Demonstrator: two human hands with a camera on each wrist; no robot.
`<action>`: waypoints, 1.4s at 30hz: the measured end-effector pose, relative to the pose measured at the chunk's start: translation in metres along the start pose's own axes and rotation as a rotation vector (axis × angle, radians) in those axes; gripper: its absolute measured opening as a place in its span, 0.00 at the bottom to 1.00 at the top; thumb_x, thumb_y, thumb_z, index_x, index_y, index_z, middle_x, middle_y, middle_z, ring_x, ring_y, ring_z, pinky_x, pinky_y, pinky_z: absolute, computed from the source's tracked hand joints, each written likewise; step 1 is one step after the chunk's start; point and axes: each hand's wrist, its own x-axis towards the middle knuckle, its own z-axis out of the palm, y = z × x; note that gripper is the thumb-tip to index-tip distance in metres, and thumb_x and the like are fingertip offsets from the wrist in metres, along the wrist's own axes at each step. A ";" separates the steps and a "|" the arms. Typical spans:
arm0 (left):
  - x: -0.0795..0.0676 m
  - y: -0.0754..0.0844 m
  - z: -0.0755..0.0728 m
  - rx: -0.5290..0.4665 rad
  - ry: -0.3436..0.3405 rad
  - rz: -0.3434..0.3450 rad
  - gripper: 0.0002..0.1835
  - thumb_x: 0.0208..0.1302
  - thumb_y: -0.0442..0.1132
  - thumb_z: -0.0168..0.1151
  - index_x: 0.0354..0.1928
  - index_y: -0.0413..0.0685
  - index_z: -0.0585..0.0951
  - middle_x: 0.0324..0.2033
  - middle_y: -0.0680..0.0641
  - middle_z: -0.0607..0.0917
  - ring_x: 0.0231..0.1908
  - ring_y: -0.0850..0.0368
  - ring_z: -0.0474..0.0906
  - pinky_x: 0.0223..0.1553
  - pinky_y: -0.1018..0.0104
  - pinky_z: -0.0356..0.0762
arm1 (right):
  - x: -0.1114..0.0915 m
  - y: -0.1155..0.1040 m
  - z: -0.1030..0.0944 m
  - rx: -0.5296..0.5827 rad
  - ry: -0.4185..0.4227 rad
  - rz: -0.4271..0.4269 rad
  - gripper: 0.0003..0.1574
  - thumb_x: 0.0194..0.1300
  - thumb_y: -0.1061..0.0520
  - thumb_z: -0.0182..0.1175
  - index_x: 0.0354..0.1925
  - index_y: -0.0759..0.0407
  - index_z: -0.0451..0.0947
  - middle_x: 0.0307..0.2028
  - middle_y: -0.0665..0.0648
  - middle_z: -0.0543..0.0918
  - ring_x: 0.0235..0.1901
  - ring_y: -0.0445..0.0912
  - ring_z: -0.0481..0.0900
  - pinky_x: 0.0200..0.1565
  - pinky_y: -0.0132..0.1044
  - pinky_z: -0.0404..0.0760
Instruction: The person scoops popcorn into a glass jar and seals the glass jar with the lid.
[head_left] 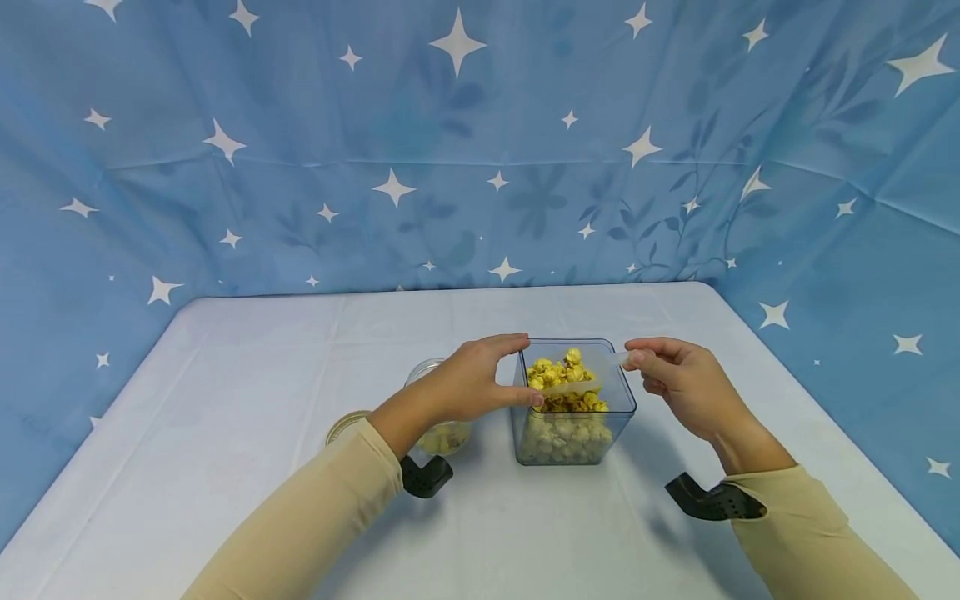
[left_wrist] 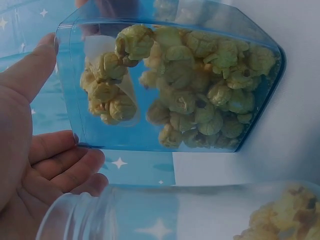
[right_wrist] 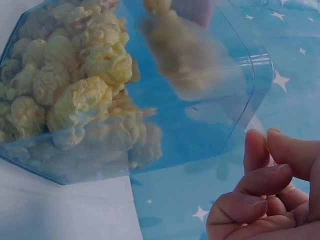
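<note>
A clear square container [head_left: 564, 437] partly filled with yellow popcorn [head_left: 551, 373] stands on the table. My left hand [head_left: 480, 379] grips its rim from the left, thumb at the near corner and fingertips at the far one. Over the right rim, my right hand [head_left: 678, 379] pinches the handle of a translucent white scoop [head_left: 573, 388] between thumb and forefinger. The scoop's bowl is inside the container. In the left wrist view, several popcorn pieces [left_wrist: 107, 90] lie in the scoop, apart from the main heap [left_wrist: 210, 85].
Just left of the container stands a clear jar [head_left: 446, 437] with popcorn low inside, its mouth [left_wrist: 70, 215] uncovered and partly hidden by my left arm. A gold-rimmed round lid [head_left: 345, 423] lies farther left. A white cloth covers the table [head_left: 262, 375]; a starry blue curtain hangs behind.
</note>
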 end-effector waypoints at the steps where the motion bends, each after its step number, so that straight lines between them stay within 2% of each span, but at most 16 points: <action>1: 0.000 0.000 0.000 -0.001 0.000 0.001 0.44 0.50 0.66 0.56 0.67 0.54 0.58 0.64 0.55 0.60 0.62 0.59 0.55 0.59 0.61 0.57 | 0.000 0.000 0.000 0.011 -0.004 -0.003 0.09 0.64 0.58 0.54 0.42 0.57 0.75 0.30 0.51 0.78 0.21 0.43 0.61 0.25 0.32 0.64; 10: 0.000 0.000 0.000 -0.003 -0.001 0.003 0.45 0.50 0.66 0.56 0.67 0.54 0.58 0.64 0.54 0.60 0.62 0.60 0.55 0.59 0.61 0.58 | 0.002 0.000 0.000 0.087 0.010 -0.015 0.09 0.64 0.59 0.54 0.42 0.58 0.76 0.31 0.51 0.79 0.23 0.42 0.63 0.26 0.30 0.69; 18: 0.000 0.001 0.000 -0.008 -0.001 -0.003 0.45 0.49 0.66 0.57 0.67 0.54 0.58 0.64 0.55 0.60 0.62 0.60 0.55 0.59 0.61 0.57 | 0.002 0.002 -0.002 0.156 -0.005 -0.030 0.08 0.64 0.60 0.53 0.41 0.59 0.77 0.30 0.52 0.79 0.22 0.42 0.63 0.26 0.30 0.69; 23: 0.000 0.002 0.000 -0.004 -0.001 -0.007 0.45 0.50 0.66 0.57 0.66 0.53 0.58 0.64 0.55 0.60 0.62 0.60 0.55 0.59 0.61 0.58 | 0.003 0.005 0.002 0.165 -0.028 -0.034 0.09 0.64 0.61 0.52 0.42 0.62 0.76 0.30 0.52 0.79 0.21 0.42 0.62 0.25 0.30 0.68; 27: -0.001 0.002 -0.001 -0.005 0.001 -0.006 0.44 0.50 0.65 0.57 0.66 0.53 0.59 0.64 0.54 0.60 0.62 0.60 0.55 0.59 0.61 0.58 | 0.003 0.005 0.003 0.147 -0.028 -0.021 0.09 0.64 0.60 0.53 0.42 0.60 0.75 0.30 0.52 0.79 0.21 0.42 0.62 0.25 0.29 0.68; 33: -0.001 0.002 -0.001 -0.003 0.000 -0.004 0.45 0.49 0.66 0.56 0.67 0.53 0.58 0.64 0.54 0.60 0.62 0.60 0.55 0.59 0.61 0.57 | 0.002 0.004 -0.001 0.136 0.002 -0.012 0.09 0.64 0.59 0.54 0.42 0.60 0.76 0.30 0.52 0.78 0.22 0.42 0.62 0.26 0.30 0.68; 42: 0.000 0.001 -0.001 -0.005 -0.006 -0.007 0.45 0.50 0.66 0.56 0.67 0.53 0.58 0.64 0.54 0.59 0.62 0.60 0.54 0.59 0.61 0.57 | -0.001 0.001 -0.007 0.177 -0.002 -0.039 0.09 0.64 0.61 0.52 0.42 0.60 0.76 0.31 0.52 0.77 0.22 0.42 0.63 0.26 0.29 0.69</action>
